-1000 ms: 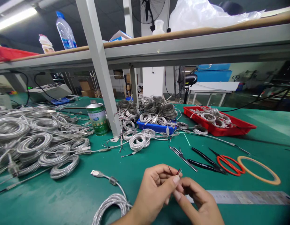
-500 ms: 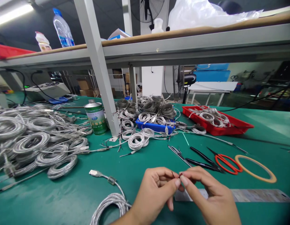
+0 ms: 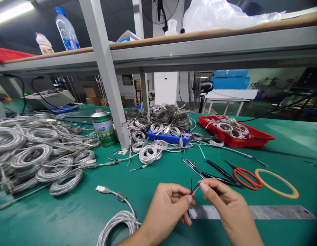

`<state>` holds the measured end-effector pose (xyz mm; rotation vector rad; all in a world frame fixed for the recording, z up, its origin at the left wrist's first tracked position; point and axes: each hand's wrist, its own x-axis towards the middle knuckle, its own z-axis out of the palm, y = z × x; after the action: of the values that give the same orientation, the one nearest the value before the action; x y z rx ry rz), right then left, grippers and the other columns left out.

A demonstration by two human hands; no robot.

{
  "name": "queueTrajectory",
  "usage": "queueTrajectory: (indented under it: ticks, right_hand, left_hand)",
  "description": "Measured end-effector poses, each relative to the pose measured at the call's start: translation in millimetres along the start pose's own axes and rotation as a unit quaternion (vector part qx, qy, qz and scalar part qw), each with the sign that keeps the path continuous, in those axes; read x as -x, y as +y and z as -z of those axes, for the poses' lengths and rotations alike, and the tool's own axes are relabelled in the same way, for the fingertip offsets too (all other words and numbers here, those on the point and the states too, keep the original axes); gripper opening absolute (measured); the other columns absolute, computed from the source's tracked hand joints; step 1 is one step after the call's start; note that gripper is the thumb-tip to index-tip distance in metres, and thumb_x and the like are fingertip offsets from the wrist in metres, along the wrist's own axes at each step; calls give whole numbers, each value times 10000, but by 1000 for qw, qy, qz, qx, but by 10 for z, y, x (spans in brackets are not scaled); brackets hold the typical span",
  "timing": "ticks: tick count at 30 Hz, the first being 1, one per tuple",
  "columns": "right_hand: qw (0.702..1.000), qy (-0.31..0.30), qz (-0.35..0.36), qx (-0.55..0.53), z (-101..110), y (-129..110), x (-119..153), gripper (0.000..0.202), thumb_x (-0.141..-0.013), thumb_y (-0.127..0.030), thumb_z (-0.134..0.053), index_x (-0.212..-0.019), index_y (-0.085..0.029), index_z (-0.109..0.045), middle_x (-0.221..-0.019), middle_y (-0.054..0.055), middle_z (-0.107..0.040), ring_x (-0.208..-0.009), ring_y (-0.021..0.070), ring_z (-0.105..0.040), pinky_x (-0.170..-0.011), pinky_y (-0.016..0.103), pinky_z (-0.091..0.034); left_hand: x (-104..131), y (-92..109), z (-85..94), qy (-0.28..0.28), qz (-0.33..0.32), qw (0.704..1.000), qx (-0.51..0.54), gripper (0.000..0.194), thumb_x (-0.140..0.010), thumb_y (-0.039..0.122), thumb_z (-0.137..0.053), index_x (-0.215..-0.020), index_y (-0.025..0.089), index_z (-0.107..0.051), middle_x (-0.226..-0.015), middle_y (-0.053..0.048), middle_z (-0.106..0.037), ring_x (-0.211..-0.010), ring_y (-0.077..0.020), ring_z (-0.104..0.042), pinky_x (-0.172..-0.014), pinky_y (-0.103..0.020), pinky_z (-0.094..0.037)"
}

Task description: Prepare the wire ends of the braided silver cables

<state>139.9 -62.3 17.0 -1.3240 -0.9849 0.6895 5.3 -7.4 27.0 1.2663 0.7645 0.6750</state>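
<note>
My left hand [image 3: 167, 208] pinches the stripped end of a cable between thumb and fingers. Thin wires [image 3: 195, 189], dark, reddish and pale, stick out of that grip, one black wire pointing up. My right hand [image 3: 225, 205] closes thumb and forefinger on the tips of some of these wires. A coiled clear-jacketed USB cable [image 3: 120, 222] lies beside my left wrist, its plug [image 3: 102, 189] pointing left; whether it joins the held wires is hidden. Under my hands lies a metal ruler [image 3: 273, 212].
Tweezers [image 3: 191, 165], black-handled cutters [image 3: 221, 172], orange-handled scissors [image 3: 247, 177] and a tape roll [image 3: 277, 183] lie beyond my right hand. Coiled cables [image 3: 32, 153] pile up at left. A green can [image 3: 104, 130], blue tray [image 3: 168, 137] and red tray [image 3: 250, 141] stand behind, below a shelf [image 3: 199, 48].
My right hand has moved slightly away from my left, and the wires between them now show more. One black wire now stands upright above my left fingers.
</note>
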Motion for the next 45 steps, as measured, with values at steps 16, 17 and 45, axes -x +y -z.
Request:
queueTrajectory:
  ticks: [16,17,45]
  right_hand:
    - [997,-40,58,32,-67,30,9,122,-688,-299,-656,-652,-182,-655,-681,36,-632,-654,179,-599,-570,239,-502]
    - [998,-36,50,23,-65,31,7,129,-688,-306,-657,-654,-181,-655,-696,39,-635,-675,184,-602,-582,242,-505]
    - [978,-7,142,153,17,-44,39,157,-755,-279,-589,-623,-204,-627,-700,35,-659,-691,190,-608,-612,255,-493]
  left_hand:
    - [41,36,-25,-24,-21,999,15,174,-730,260,-553,-784,95,-545,-566,-10,-606,-274,-29,-440,-287,-125,-286]
    - [47,32,-27,-27,-20,999,13,177,-730,261,-551,-788,94,-542,-564,-9,-605,-273,-29,-438,-286,-126,-285]
    - [71,52,-54,-30,-15,999,-23,229,-689,304,-554,-776,92,-551,-561,-23,-583,-284,-35,-430,-298,-139,-302]
